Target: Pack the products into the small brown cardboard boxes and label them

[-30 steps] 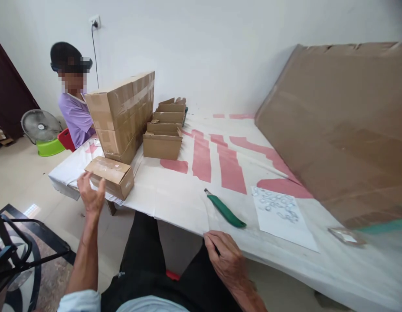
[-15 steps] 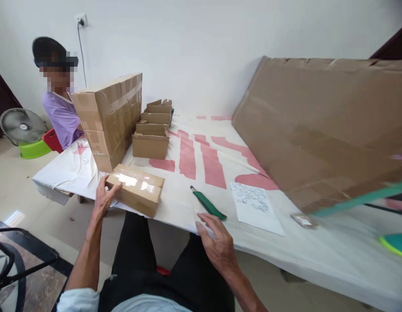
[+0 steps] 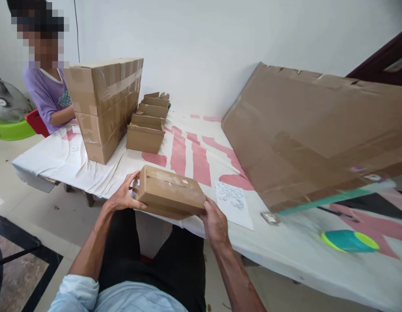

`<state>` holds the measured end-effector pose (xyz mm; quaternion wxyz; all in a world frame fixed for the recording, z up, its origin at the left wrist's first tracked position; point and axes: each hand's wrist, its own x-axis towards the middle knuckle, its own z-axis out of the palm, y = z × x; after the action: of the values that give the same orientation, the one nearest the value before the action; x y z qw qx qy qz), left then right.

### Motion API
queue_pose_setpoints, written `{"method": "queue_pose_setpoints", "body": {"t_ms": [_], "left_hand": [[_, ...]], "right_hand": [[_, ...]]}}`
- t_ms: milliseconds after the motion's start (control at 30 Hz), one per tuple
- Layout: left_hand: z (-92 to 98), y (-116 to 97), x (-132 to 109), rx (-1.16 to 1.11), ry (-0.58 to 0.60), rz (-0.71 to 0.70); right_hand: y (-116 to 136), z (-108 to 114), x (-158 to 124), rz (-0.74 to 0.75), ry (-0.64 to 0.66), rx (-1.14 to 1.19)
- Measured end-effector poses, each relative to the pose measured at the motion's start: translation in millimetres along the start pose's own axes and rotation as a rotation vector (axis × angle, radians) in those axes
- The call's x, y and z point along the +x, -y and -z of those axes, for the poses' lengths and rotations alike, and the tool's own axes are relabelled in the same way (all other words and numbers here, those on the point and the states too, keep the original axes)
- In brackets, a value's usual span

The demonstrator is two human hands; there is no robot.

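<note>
Between my two hands is a taped brown cardboard box (image 3: 171, 193), raised at the table's front edge and slightly tilted. My left hand (image 3: 124, 194) is closed round its left end, thumb on the near side. At the right end, my right hand (image 3: 215, 219) grips the corner. A white sheet with blue marks (image 3: 233, 201) lies just right of the box. The green knife seen earlier is out of sight, perhaps hidden by the box. Farther left stands a stack of taped boxes (image 3: 105, 104), with a row of open boxes (image 3: 145, 138) beside it.
A large cardboard sheet (image 3: 311, 138) leans at the right of the cloth-covered table (image 3: 285, 260). A small packet (image 3: 270, 218) and a teal-and-yellow object (image 3: 350, 241) lie near its lower edge. Another person in a purple shirt (image 3: 44, 95) sits behind the stack, by a fan (image 3: 8, 104).
The box has been lifted and moved right. My right hand has gone from near the green knife to the box's right end. The view has shifted right.
</note>
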<state>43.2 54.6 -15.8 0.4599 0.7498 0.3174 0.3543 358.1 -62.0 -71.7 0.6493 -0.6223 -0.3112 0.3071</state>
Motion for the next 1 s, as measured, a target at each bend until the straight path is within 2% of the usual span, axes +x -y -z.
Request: {"method": "queue_pose_setpoints", "body": {"t_ms": [133,300,400,467,533,600,667,767,867,933,1000], "left_hand": [[-17.5,-18,-3,0.025,-0.046,-0.106],[-22.3,-27,-6,0.032,-0.092,-0.146],[-22.7,-29,-10,0.062,-0.132,-0.153],[-23.8,-32,-11,0.086,-0.151,-0.16],[-26.1,-36,-11,0.114,-0.161,-0.173],[-29.7,-42,-9,0.15,-0.165,-0.183],[-34.8,-49,-7,0.188,-0.174,-0.18],[-44.6,-59,-5,0.228,-0.187,-0.152],[-55.0,-68,-5,0.245,-0.211,-0.142],[-60.9,-71,-5,0.245,-0.233,-0.152],[-65.3,-72,-4,0.245,-0.246,-0.161]], "right_hand": [[-7,10,7,-0.055,-0.022,0.156],[-6,7,5,-0.074,-0.006,0.194],[-2,7,8,-0.073,-0.001,0.127],[12,8,13,-0.011,-0.032,-0.023],[40,7,17,0.17,-0.082,-0.216],[82,0,16,0.456,-0.091,-0.372],[127,-15,10,0.743,0.039,-0.482],[179,-46,-1,1.034,0.369,-0.659],[199,-73,-6,1.204,0.637,-0.888],[199,-84,-4,1.273,0.696,-1.072],[196,-89,0,1.319,0.697,-1.227]]}}
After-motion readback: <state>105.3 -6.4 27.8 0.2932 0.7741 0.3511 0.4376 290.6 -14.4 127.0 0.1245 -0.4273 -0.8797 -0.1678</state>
